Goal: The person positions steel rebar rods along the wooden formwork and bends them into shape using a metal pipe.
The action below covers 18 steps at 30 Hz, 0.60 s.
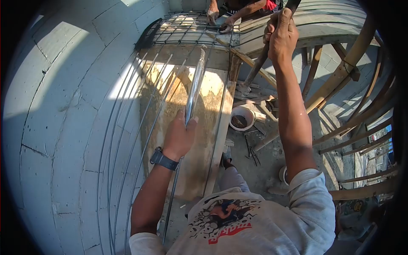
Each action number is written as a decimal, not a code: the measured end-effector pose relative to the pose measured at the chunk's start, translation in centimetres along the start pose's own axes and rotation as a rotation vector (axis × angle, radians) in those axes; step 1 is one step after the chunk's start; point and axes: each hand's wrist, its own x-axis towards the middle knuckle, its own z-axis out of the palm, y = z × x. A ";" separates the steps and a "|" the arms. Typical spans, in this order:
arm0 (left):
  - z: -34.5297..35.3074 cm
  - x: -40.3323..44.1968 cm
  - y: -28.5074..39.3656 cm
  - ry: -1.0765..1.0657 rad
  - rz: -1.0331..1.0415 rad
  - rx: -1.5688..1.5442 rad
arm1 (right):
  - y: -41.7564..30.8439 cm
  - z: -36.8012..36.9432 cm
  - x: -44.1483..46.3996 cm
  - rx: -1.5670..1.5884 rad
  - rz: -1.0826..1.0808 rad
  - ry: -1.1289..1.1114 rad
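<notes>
My left hand (180, 135) is closed round a shiny metal pipe (196, 85) that slants up and away over a plywood board (204, 148). Below that wrist a ribbed steel bar (173, 191) runs down toward me; my hand hides whether it joins the pipe. Raised at the upper right, my right hand (284, 36) grips a dark pole (259, 66), which slopes down to the left. Several long rebars (123, 100) fan out to the left of my left hand, beside the block wall.
Another person's hands (221, 21) work at a tied rebar grid (182, 32) ahead. A grey block wall (63, 127) rises at left. A white bucket (258, 116) stands on the floor. Curved wooden framing (361, 127) with a timber brace (335, 87) occupies the right.
</notes>
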 end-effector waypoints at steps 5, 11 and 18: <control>2.1 8.3 -3.2 -0.009 -0.006 0.155 | 10.6 5.8 13.9 -0.148 -0.019 -0.111; 3.9 14.2 -3.5 -0.088 -0.085 0.184 | 24.0 9.3 20.0 -0.166 -0.161 -0.163; 5.1 15.4 -4.1 -0.037 -0.161 0.149 | 30.8 11.7 25.0 -0.172 -0.073 -0.136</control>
